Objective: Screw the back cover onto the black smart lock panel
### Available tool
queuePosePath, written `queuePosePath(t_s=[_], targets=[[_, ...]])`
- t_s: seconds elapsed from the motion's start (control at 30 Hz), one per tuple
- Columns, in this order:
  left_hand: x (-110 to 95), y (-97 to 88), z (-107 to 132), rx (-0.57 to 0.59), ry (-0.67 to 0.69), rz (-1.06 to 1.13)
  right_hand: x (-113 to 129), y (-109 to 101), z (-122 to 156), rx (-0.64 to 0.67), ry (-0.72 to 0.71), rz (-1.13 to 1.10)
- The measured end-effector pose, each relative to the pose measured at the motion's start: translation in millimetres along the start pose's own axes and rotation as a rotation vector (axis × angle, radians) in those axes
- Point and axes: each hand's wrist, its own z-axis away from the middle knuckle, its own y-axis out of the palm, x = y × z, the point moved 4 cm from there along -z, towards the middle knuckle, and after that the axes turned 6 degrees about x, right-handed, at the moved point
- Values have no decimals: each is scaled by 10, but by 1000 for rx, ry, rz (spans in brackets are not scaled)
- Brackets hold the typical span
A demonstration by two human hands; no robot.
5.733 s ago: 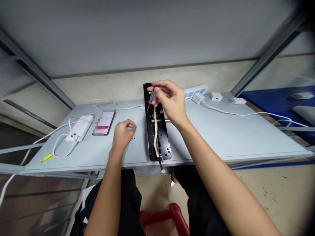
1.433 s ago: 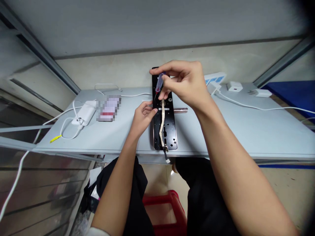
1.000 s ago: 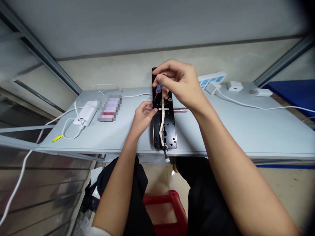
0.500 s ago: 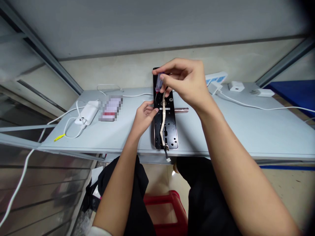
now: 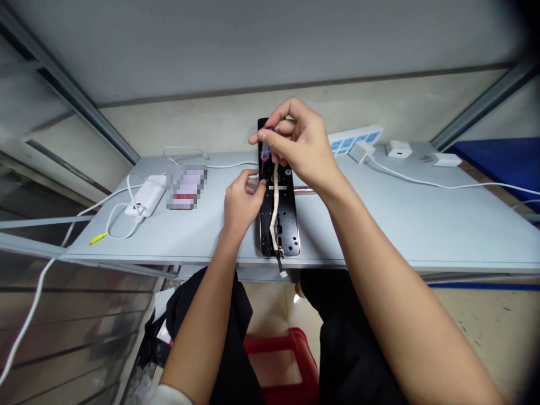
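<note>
Our right hand (image 5: pixel 301 143) pinches a screwdriver (image 5: pixel 265 151) upright on the black plate (image 5: pixel 291 225); our left hand (image 5: pixel 239 202), fingers curled, steadies the plate's left edge.

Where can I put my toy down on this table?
Biggest bare patch: the grey table right of the long black metal plate, in front of the white cable. Smaller one before the phone. Crowded: white charger far left, white power strip at back.
</note>
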Motion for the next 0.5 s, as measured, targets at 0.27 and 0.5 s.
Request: queuePosePath(t_s=[0.27, 0.5], targets=[[-144, -86, -99, -25, 139, -34, 50, -21, 13, 31, -17, 54], [-153, -78, -213, 8, 157, -99, 25, -22, 2, 33, -24, 33]])
